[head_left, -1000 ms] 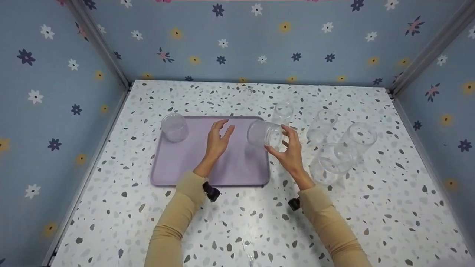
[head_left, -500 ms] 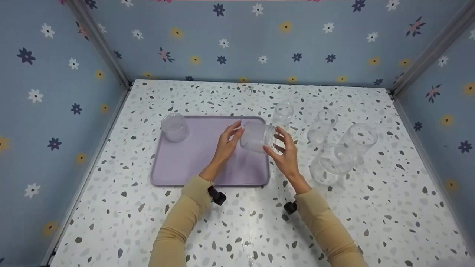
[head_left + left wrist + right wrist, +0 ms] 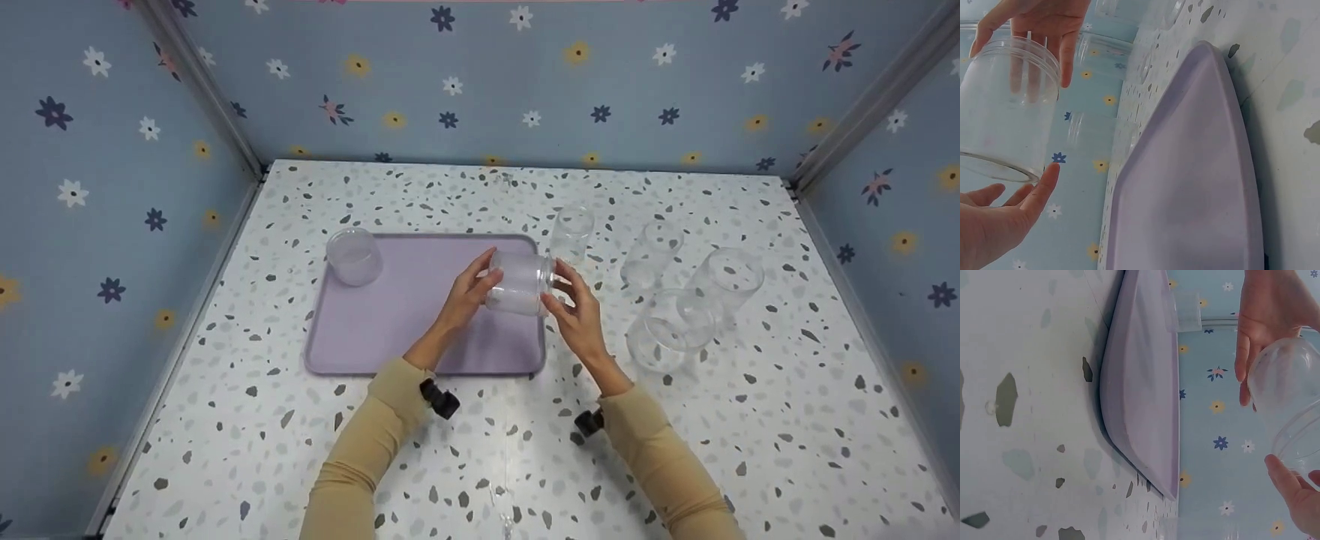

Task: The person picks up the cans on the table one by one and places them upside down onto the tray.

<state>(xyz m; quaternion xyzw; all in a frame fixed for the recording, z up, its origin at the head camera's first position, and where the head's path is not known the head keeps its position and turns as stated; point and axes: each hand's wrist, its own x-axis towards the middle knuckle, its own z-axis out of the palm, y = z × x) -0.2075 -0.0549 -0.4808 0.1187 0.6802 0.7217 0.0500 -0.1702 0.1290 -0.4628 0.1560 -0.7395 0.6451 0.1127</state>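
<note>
A clear jar (image 3: 517, 283) with a threaded neck lies sideways in the air between both hands, over the right part of the lilac tray (image 3: 390, 322). My left hand (image 3: 459, 301) holds it at the base, thumb at the near side and fingers behind. At the neck, my right hand (image 3: 581, 319) grips with thumb and fingertips. The left wrist view shows the jar's threaded mouth (image 3: 1019, 50) turned toward the right hand (image 3: 1053, 28). In the right wrist view the left fingers (image 3: 1246, 363) reach behind the rounded base.
Another clear jar (image 3: 354, 259) stands at the tray's back left corner. Right of the tray stand several more clear jars: a slim one (image 3: 571, 236) by the back corner, a taller one (image 3: 651, 255), and two wider ones, one farther right (image 3: 729, 274) and one nearer (image 3: 666, 337).
My left hand has come right and taken the jar's base. The jar has shifted slightly and levelled out, still in my right hand at its neck.
</note>
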